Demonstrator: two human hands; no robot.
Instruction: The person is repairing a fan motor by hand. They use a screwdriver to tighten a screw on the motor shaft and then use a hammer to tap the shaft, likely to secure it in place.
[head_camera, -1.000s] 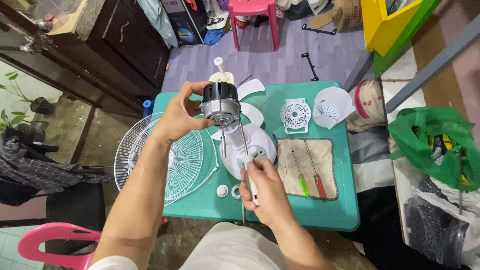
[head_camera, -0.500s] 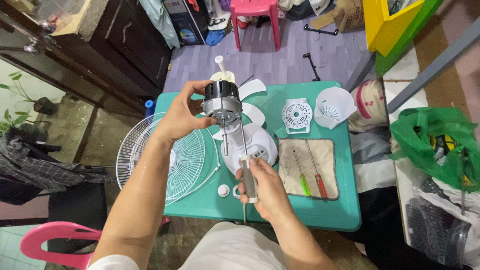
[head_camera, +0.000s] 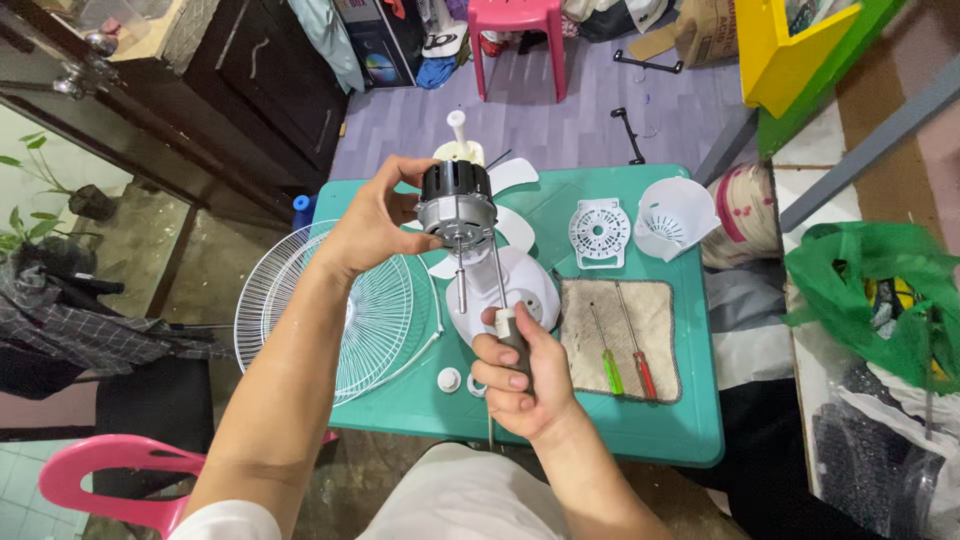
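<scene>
The fingers (head_camera: 512, 380) of the right hand (head_camera: 520, 385) are wrapping tight around the grey handle of a screwdriver (head_camera: 510, 335), thumb across the front, so the thin shaft is standing nearly upright and reaching up to the rim of the fan motor (head_camera: 455, 200). That full-fist grip seems to be giving turning force while keeping the tip steady against the motor.

The left hand (head_camera: 370, 225) is closing around the left side of the motor, thumb over the dark top and fingers curling under the silver housing, holding it in the air above the middle of the table (head_camera: 660, 425). It is being held with its spindle pointing down, apparently so the underside is facing the tool.

Below the motor a white round fan housing (head_camera: 515, 285) is lying on the table, and white fan blades (head_camera: 520, 175) are spreading out behind it toward the far edge, beside a cream upright post (head_camera: 458, 130). A white wire grille (head_camera: 350, 310) is overhanging the left edge. Two small white caps (head_camera: 449, 379) are sitting near the front edge, just left of the right hand.

On the right half, a beige cloth (head_camera: 655, 320) is carrying a green-handled screwdriver (head_camera: 608, 365) and a red-handled screwdriver (head_camera: 640, 365), laid parallel, probably to stop them rolling. Beyond the cloth, a white vented cover (head_camera: 600, 232) and a white cone-shaped shell (head_camera: 675, 215) are resting toward the far right corner.
</scene>
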